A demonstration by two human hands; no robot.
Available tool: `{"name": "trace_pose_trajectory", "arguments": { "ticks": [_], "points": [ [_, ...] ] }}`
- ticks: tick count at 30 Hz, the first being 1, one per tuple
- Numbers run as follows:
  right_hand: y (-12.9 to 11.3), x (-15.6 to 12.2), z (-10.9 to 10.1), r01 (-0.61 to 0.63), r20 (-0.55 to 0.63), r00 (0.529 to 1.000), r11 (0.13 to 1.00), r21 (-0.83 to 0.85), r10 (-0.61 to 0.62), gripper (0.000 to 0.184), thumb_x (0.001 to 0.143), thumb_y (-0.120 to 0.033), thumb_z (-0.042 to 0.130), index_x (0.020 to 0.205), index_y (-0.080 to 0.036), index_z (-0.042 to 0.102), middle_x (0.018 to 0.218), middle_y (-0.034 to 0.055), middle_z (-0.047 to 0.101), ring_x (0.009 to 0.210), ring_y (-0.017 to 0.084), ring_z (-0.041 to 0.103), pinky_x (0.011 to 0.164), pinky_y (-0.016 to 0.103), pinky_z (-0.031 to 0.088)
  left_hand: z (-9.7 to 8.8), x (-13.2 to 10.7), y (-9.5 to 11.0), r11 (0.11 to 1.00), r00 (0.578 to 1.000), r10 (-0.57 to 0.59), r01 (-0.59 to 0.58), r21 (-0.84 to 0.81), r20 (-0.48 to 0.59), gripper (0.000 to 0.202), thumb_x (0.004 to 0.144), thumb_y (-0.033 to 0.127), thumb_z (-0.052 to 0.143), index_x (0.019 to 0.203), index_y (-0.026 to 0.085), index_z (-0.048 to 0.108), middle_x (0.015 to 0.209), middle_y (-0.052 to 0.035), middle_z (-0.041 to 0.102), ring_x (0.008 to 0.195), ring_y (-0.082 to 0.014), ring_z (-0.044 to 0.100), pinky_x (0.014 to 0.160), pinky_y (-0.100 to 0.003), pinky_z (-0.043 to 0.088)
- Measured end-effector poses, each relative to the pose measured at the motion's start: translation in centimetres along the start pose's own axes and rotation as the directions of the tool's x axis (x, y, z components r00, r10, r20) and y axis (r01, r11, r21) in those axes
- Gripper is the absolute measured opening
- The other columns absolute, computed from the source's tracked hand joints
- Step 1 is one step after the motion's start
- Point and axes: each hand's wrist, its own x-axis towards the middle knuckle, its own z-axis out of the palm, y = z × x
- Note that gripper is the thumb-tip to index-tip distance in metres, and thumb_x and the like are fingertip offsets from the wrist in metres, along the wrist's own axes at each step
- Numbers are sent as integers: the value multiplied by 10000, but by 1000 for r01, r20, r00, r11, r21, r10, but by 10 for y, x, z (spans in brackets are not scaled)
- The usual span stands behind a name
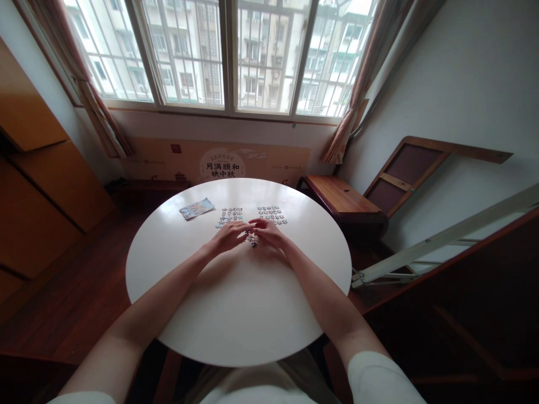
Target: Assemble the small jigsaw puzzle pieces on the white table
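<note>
My left hand [231, 235] and my right hand [268, 231] meet above the middle of a round white table [236, 320]. Their fingers are bent and closed together at the tips, around a small dark jigsaw piece partly hidden by the fingers. Just below the fingertips lies a small loose pile of jigsaw pieces [253, 242]. Beyond my left hand, jigsaw pieces [232, 212] are laid out in rows. A second set of rows of jigsaw pieces [272, 212] lies beyond my right hand. The pictures on the pieces are too small to make out.
A colourful picture sheet [197, 209] lies on the table's far left. Behind the table, a printed cardboard panel [269, 160] stands below the barred window. A wooden bench [343, 193] is at the back right, and a pale ladder-like frame [421, 252] leans at the right.
</note>
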Motion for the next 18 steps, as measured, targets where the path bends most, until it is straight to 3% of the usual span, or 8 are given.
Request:
{"name": "trace_pose_trajectory", "arguments": {
  "ticks": [10, 14, 18],
  "points": [
    [-5, -4, 0, -53, -7, 999, 997, -49, 53, 373, 673, -326, 705, 997, -158, 630, 765, 51, 675, 662, 126, 591, 603, 239, 442, -9, 1, -3, 990, 997, -63, 68, -122, 47, 263, 816, 199, 529, 1064, 207, 614, 953, -58, 634, 846, -148, 596, 750, -252, 463],
    [-4, -3, -1, -71, -44, 997, 995, -75, 67, 340, 686, -320, 692, 978, -153, 642, 737, 45, 662, 592, 93, 547, 563, 219, 438, -27, -4, -23, 968, 963, -240, 247, -45, 125, 239, 764, 241, 560, 978, 179, 646, 873, -41, 647, 711, -131, 593, 679, -230, 457],
    [-2, -2, -1, -68, -42, 997, 995, -75, 65, 321, 697, -313, 679, 972, -151, 645, 728, 41, 653, 574, 83, 527, 544, 211, 431, -43, -12, -42, 908, 892, -415, 417, 30, 179, 240, 708, 276, 578, 907, 176, 668, 860, -40, 662, 716, -146, 600, 650, -219, 443]
  ]
}}
